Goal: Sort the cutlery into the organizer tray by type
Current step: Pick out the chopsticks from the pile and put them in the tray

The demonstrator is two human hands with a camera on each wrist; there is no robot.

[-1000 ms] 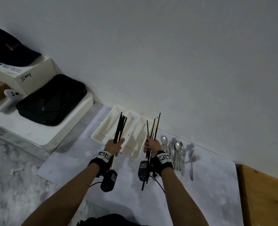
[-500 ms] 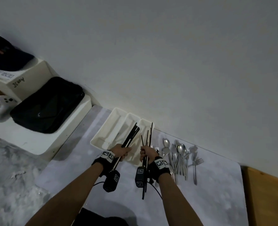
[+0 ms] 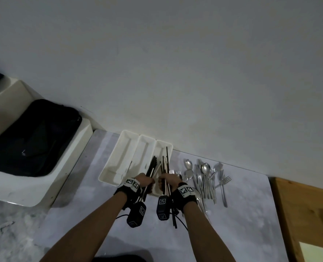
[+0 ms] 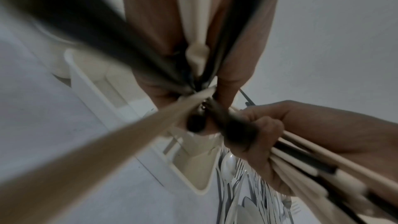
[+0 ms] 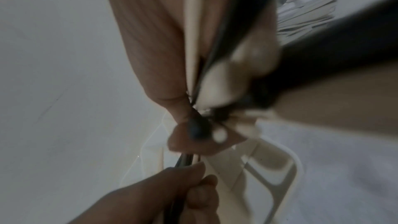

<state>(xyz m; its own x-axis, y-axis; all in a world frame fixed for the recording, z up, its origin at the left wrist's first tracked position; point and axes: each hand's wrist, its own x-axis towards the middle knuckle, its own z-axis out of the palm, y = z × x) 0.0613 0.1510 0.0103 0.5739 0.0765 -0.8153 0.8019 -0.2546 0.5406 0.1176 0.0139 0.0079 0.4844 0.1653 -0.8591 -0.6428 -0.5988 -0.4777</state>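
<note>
A white three-compartment organizer tray (image 3: 127,146) lies by the wall. My left hand (image 3: 145,180) grips a bundle of black and cream chopsticks (image 3: 151,168), tilted over the tray's right side. Beside it my right hand (image 3: 169,181) grips a second bundle of chopsticks (image 3: 166,163) over the rightmost compartment. The wrist views are blurred but show fingers (image 4: 232,74) wrapped round the sticks and the tray's (image 4: 103,101) near end below; the right hand's fingers (image 5: 150,57) are also curled round sticks. A pile of steel spoons and forks (image 3: 204,176) lies on the mat to the tray's right.
The grey mat (image 3: 242,214) covers the table; a wooden surface (image 3: 306,214) borders it on the right. A white unit with a black bag (image 3: 30,137) stands at the left. The wall (image 3: 175,72) runs right behind the tray.
Both hands have lowered and come closer together, bringing the chopstick bundles down over the tray's right part. The view has tilted up slightly.
</note>
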